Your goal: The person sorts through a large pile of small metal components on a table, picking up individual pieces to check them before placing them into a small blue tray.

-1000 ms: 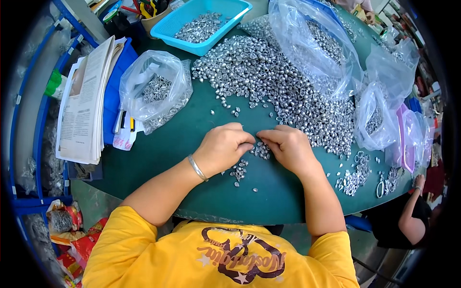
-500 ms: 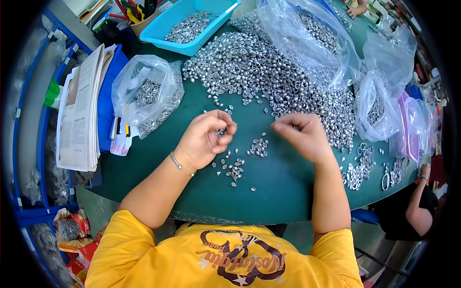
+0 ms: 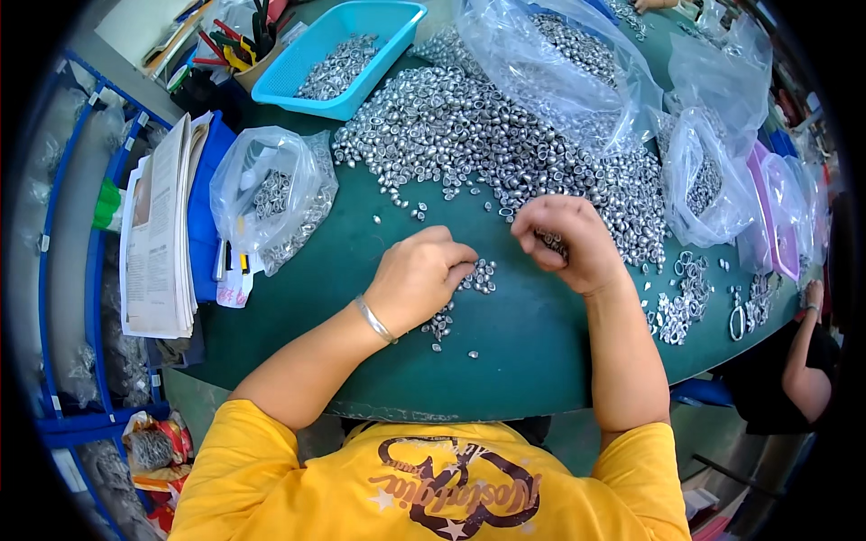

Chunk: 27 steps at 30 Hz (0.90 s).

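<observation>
My left hand (image 3: 419, 278) is palm down over the table, thumb and finger pinched together. Its fingertips touch the edge of a small cluster of silvery oval metal pieces (image 3: 481, 278); anything between them is hidden. Closer to me, partly behind that hand, lies a second little group of metal pieces (image 3: 439, 326). My right hand (image 3: 577, 248) is raised at the near edge of the big heap, fingers curled round several small metal pieces (image 3: 551, 242) that show in its palm. The large heap of silvery oval pieces (image 3: 433, 126) spreads across the far side.
On the green table (image 3: 361, 379) stand a light-blue plastic basket (image 3: 352, 106) and clear bags of parts, one plastic bag (image 3: 239, 194) at left. Newspapers (image 3: 158, 243) lean by a blue bin. Loose metal rings (image 3: 683, 302) lie at right, near another person's arm (image 3: 798, 347).
My left hand has turned palm down and moved right and nearer, to the small cluster. My right hand has drawn up slightly, its fingers now curled with pieces showing. The view has shifted a little.
</observation>
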Tool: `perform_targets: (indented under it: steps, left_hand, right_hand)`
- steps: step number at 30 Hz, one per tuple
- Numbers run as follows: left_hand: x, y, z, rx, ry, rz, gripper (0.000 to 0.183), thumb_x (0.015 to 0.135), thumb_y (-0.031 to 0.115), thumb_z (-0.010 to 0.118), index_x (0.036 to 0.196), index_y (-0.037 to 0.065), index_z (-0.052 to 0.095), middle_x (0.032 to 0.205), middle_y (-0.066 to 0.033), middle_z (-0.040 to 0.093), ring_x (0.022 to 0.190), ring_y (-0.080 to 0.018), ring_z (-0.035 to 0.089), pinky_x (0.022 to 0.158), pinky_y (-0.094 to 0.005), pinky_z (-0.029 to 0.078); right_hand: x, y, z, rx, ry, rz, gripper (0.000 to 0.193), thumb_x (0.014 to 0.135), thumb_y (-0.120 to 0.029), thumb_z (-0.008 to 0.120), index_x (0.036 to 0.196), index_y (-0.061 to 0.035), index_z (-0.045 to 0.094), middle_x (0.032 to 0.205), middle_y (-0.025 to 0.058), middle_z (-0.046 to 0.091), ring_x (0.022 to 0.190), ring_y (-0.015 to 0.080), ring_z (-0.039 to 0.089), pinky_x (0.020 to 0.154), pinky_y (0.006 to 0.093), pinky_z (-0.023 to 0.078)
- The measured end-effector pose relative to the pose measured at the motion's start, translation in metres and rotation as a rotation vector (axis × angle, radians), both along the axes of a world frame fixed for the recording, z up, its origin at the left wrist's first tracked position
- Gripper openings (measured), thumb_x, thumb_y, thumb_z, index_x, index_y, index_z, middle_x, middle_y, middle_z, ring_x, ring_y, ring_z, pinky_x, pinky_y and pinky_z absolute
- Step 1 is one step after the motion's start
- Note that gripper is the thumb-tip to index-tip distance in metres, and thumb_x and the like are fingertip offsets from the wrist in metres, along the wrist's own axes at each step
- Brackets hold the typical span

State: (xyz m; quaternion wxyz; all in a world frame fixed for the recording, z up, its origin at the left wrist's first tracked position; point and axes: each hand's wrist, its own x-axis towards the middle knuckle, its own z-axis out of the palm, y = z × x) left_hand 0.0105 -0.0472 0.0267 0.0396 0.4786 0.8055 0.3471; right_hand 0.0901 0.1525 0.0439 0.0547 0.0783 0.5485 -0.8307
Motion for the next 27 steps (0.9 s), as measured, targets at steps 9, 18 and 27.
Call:
perform_targets:
  steps: [9, 18, 27]
  left_hand:
    - [0.006, -0.001, -0.002, 0.138, -0.077, 0.050, 0.010, 0.068, -0.001, 0.065, 0.076, 0.004, 0.064, 0.061, -0.0058, 0.047, 0.054, -0.0180, 0.047, 0.051, -0.0270, 0.040]
    - [0.001, -0.008, 0.002, 0.257, -0.343, 0.056, 0.011, 0.069, -0.004, 0.066, 0.078, 0.002, 0.064, 0.060, 0.0027, 0.042, 0.054, -0.0051, 0.040, 0.048, -0.0200, 0.033]
    - [-0.025, -0.021, 0.002, 0.658, -1.602, -0.001, 0.015, 0.076, 0.013, 0.050, 0.087, 0.003, 0.053, 0.082, -0.0092, 0.049, 0.061, -0.0126, 0.044, 0.043, -0.0197, 0.033]
  right_hand:
    - [0.005, -0.024, -0.010, 1.337, 0.211, 0.093, 0.012, 0.069, -0.010, 0.064, 0.080, -0.0049, 0.066, 0.075, 0.0120, 0.064, 0.072, 0.0302, 0.061, 0.067, 0.0383, 0.049]
    - [-0.002, -0.019, -0.007, 1.099, 0.220, -0.001, 0.012, 0.070, -0.008, 0.061, 0.080, -0.0035, 0.065, 0.073, 0.0134, 0.063, 0.067, 0.0299, 0.061, 0.065, 0.0367, 0.049]
    - [0.004, -0.024, -0.014, 1.358, 0.306, 0.133, 0.014, 0.070, -0.013, 0.065, 0.084, -0.0094, 0.066, 0.076, 0.0090, 0.063, 0.073, 0.0267, 0.061, 0.065, 0.0359, 0.049]
